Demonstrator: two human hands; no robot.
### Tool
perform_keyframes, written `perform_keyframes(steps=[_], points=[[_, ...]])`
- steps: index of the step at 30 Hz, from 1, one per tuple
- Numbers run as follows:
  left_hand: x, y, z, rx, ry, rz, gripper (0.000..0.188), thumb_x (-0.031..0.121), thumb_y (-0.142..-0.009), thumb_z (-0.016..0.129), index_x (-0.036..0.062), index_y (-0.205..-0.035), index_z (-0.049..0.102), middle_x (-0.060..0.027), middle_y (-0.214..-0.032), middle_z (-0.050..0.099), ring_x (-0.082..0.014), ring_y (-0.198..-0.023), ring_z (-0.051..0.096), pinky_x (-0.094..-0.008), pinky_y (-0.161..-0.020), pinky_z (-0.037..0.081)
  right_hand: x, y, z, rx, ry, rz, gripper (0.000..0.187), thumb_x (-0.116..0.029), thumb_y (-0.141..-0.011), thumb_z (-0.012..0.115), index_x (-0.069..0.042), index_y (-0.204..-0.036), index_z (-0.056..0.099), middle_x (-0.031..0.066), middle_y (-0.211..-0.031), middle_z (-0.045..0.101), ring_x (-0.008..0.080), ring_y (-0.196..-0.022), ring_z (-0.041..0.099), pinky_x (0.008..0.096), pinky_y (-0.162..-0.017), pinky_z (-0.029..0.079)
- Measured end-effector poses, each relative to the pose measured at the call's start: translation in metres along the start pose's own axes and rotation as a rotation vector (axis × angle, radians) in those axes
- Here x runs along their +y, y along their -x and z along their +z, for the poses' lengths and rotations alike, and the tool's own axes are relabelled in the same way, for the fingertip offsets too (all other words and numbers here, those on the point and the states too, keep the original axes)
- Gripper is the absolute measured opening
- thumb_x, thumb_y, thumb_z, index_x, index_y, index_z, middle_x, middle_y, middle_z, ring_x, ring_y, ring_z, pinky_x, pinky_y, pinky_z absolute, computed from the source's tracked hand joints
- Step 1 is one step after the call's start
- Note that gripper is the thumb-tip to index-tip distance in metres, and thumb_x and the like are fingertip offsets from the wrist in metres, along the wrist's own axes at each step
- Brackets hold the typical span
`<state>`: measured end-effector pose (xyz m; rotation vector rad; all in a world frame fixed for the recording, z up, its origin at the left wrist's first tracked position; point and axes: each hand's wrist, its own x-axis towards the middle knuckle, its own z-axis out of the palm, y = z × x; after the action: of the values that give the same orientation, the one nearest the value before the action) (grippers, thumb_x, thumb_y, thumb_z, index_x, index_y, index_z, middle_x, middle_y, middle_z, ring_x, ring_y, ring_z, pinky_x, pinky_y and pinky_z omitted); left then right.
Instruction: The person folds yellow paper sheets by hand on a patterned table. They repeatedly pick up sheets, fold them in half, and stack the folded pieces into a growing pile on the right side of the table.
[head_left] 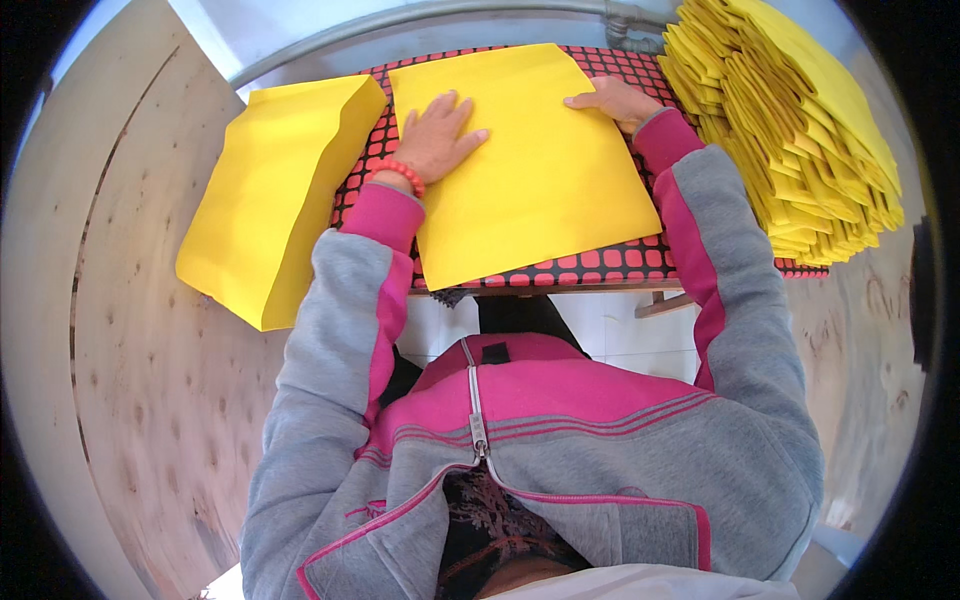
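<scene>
Yellow four-sided sheet (530, 200) on red/blk-patterned tbl (590, 266); L hand (438, 138) spread on it, R hand (618, 103) @ edge, can't tell if pinching.

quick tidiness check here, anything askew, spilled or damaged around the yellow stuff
The folded yellow pile on the right looks untidy: its edges jut out unevenly. The yellow sheet under the left hand looks flat; no spill or tear shows.

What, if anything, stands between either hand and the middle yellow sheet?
Nothing visible does. The left hand lies spread on the middle yellow sheet, and the right hand touches its right edge. The thick yellow piece at left and the yellow pile at right sit aside, not between.
</scene>
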<state>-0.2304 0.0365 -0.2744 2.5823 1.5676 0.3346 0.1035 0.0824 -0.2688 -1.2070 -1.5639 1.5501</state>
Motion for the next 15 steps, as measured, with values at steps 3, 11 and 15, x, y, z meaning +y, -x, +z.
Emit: perform_keyframes(steps=[3, 11, 15], points=[[-0.011, 0.0, -0.002, -0.009, -0.097, -0.051, 0.09, 0.074, -0.093, 0.048, 0.0127, -0.159, 0.037, -0.0172, -0.168, 0.026, -0.0337, -0.156, 0.021, -0.0646, -0.122, 0.016, -0.006, 0.003, -0.006, -0.022, -0.005, 0.06, 0.038, -0.022, -0.095, 0.072, 0.004, -0.122, 0.065, 0.0102, -0.107, 0.074, 0.0145, -0.086, 0.071, 0.0284, -0.074, 0.058], [-0.004, -0.002, -0.004, -0.022, -0.096, -0.088, 0.108, 0.087, -0.083, 0.048, 0.0129, -0.16, 0.035, -0.0182, -0.169, 0.022, -0.0337, -0.157, 0.017, -0.0698, -0.12, 0.011, -0.016, -0.052, -0.033, 0.137, -0.052, 0.16, 0.022, -0.026, -0.099, 0.069, -0.004, -0.1, 0.069, -0.0006, -0.075, 0.068, 0.0059, -0.058, 0.061, 0.0251, -0.052, 0.051], [-0.003, 0.002, -0.005, -0.006, -0.104, -0.077, 0.105, 0.084, -0.084, 0.05, 0.0117, -0.159, 0.036, -0.0199, -0.168, 0.024, -0.0346, -0.156, 0.02, -0.0679, -0.12, 0.013, -0.018, -0.074, -0.038, 0.127, 0.142, 0.241, 0.025, -0.025, -0.098, 0.07, -0.001, -0.106, 0.068, 0.0045, -0.089, 0.075, 0.0086, -0.069, 0.07, 0.0207, -0.057, 0.056]])
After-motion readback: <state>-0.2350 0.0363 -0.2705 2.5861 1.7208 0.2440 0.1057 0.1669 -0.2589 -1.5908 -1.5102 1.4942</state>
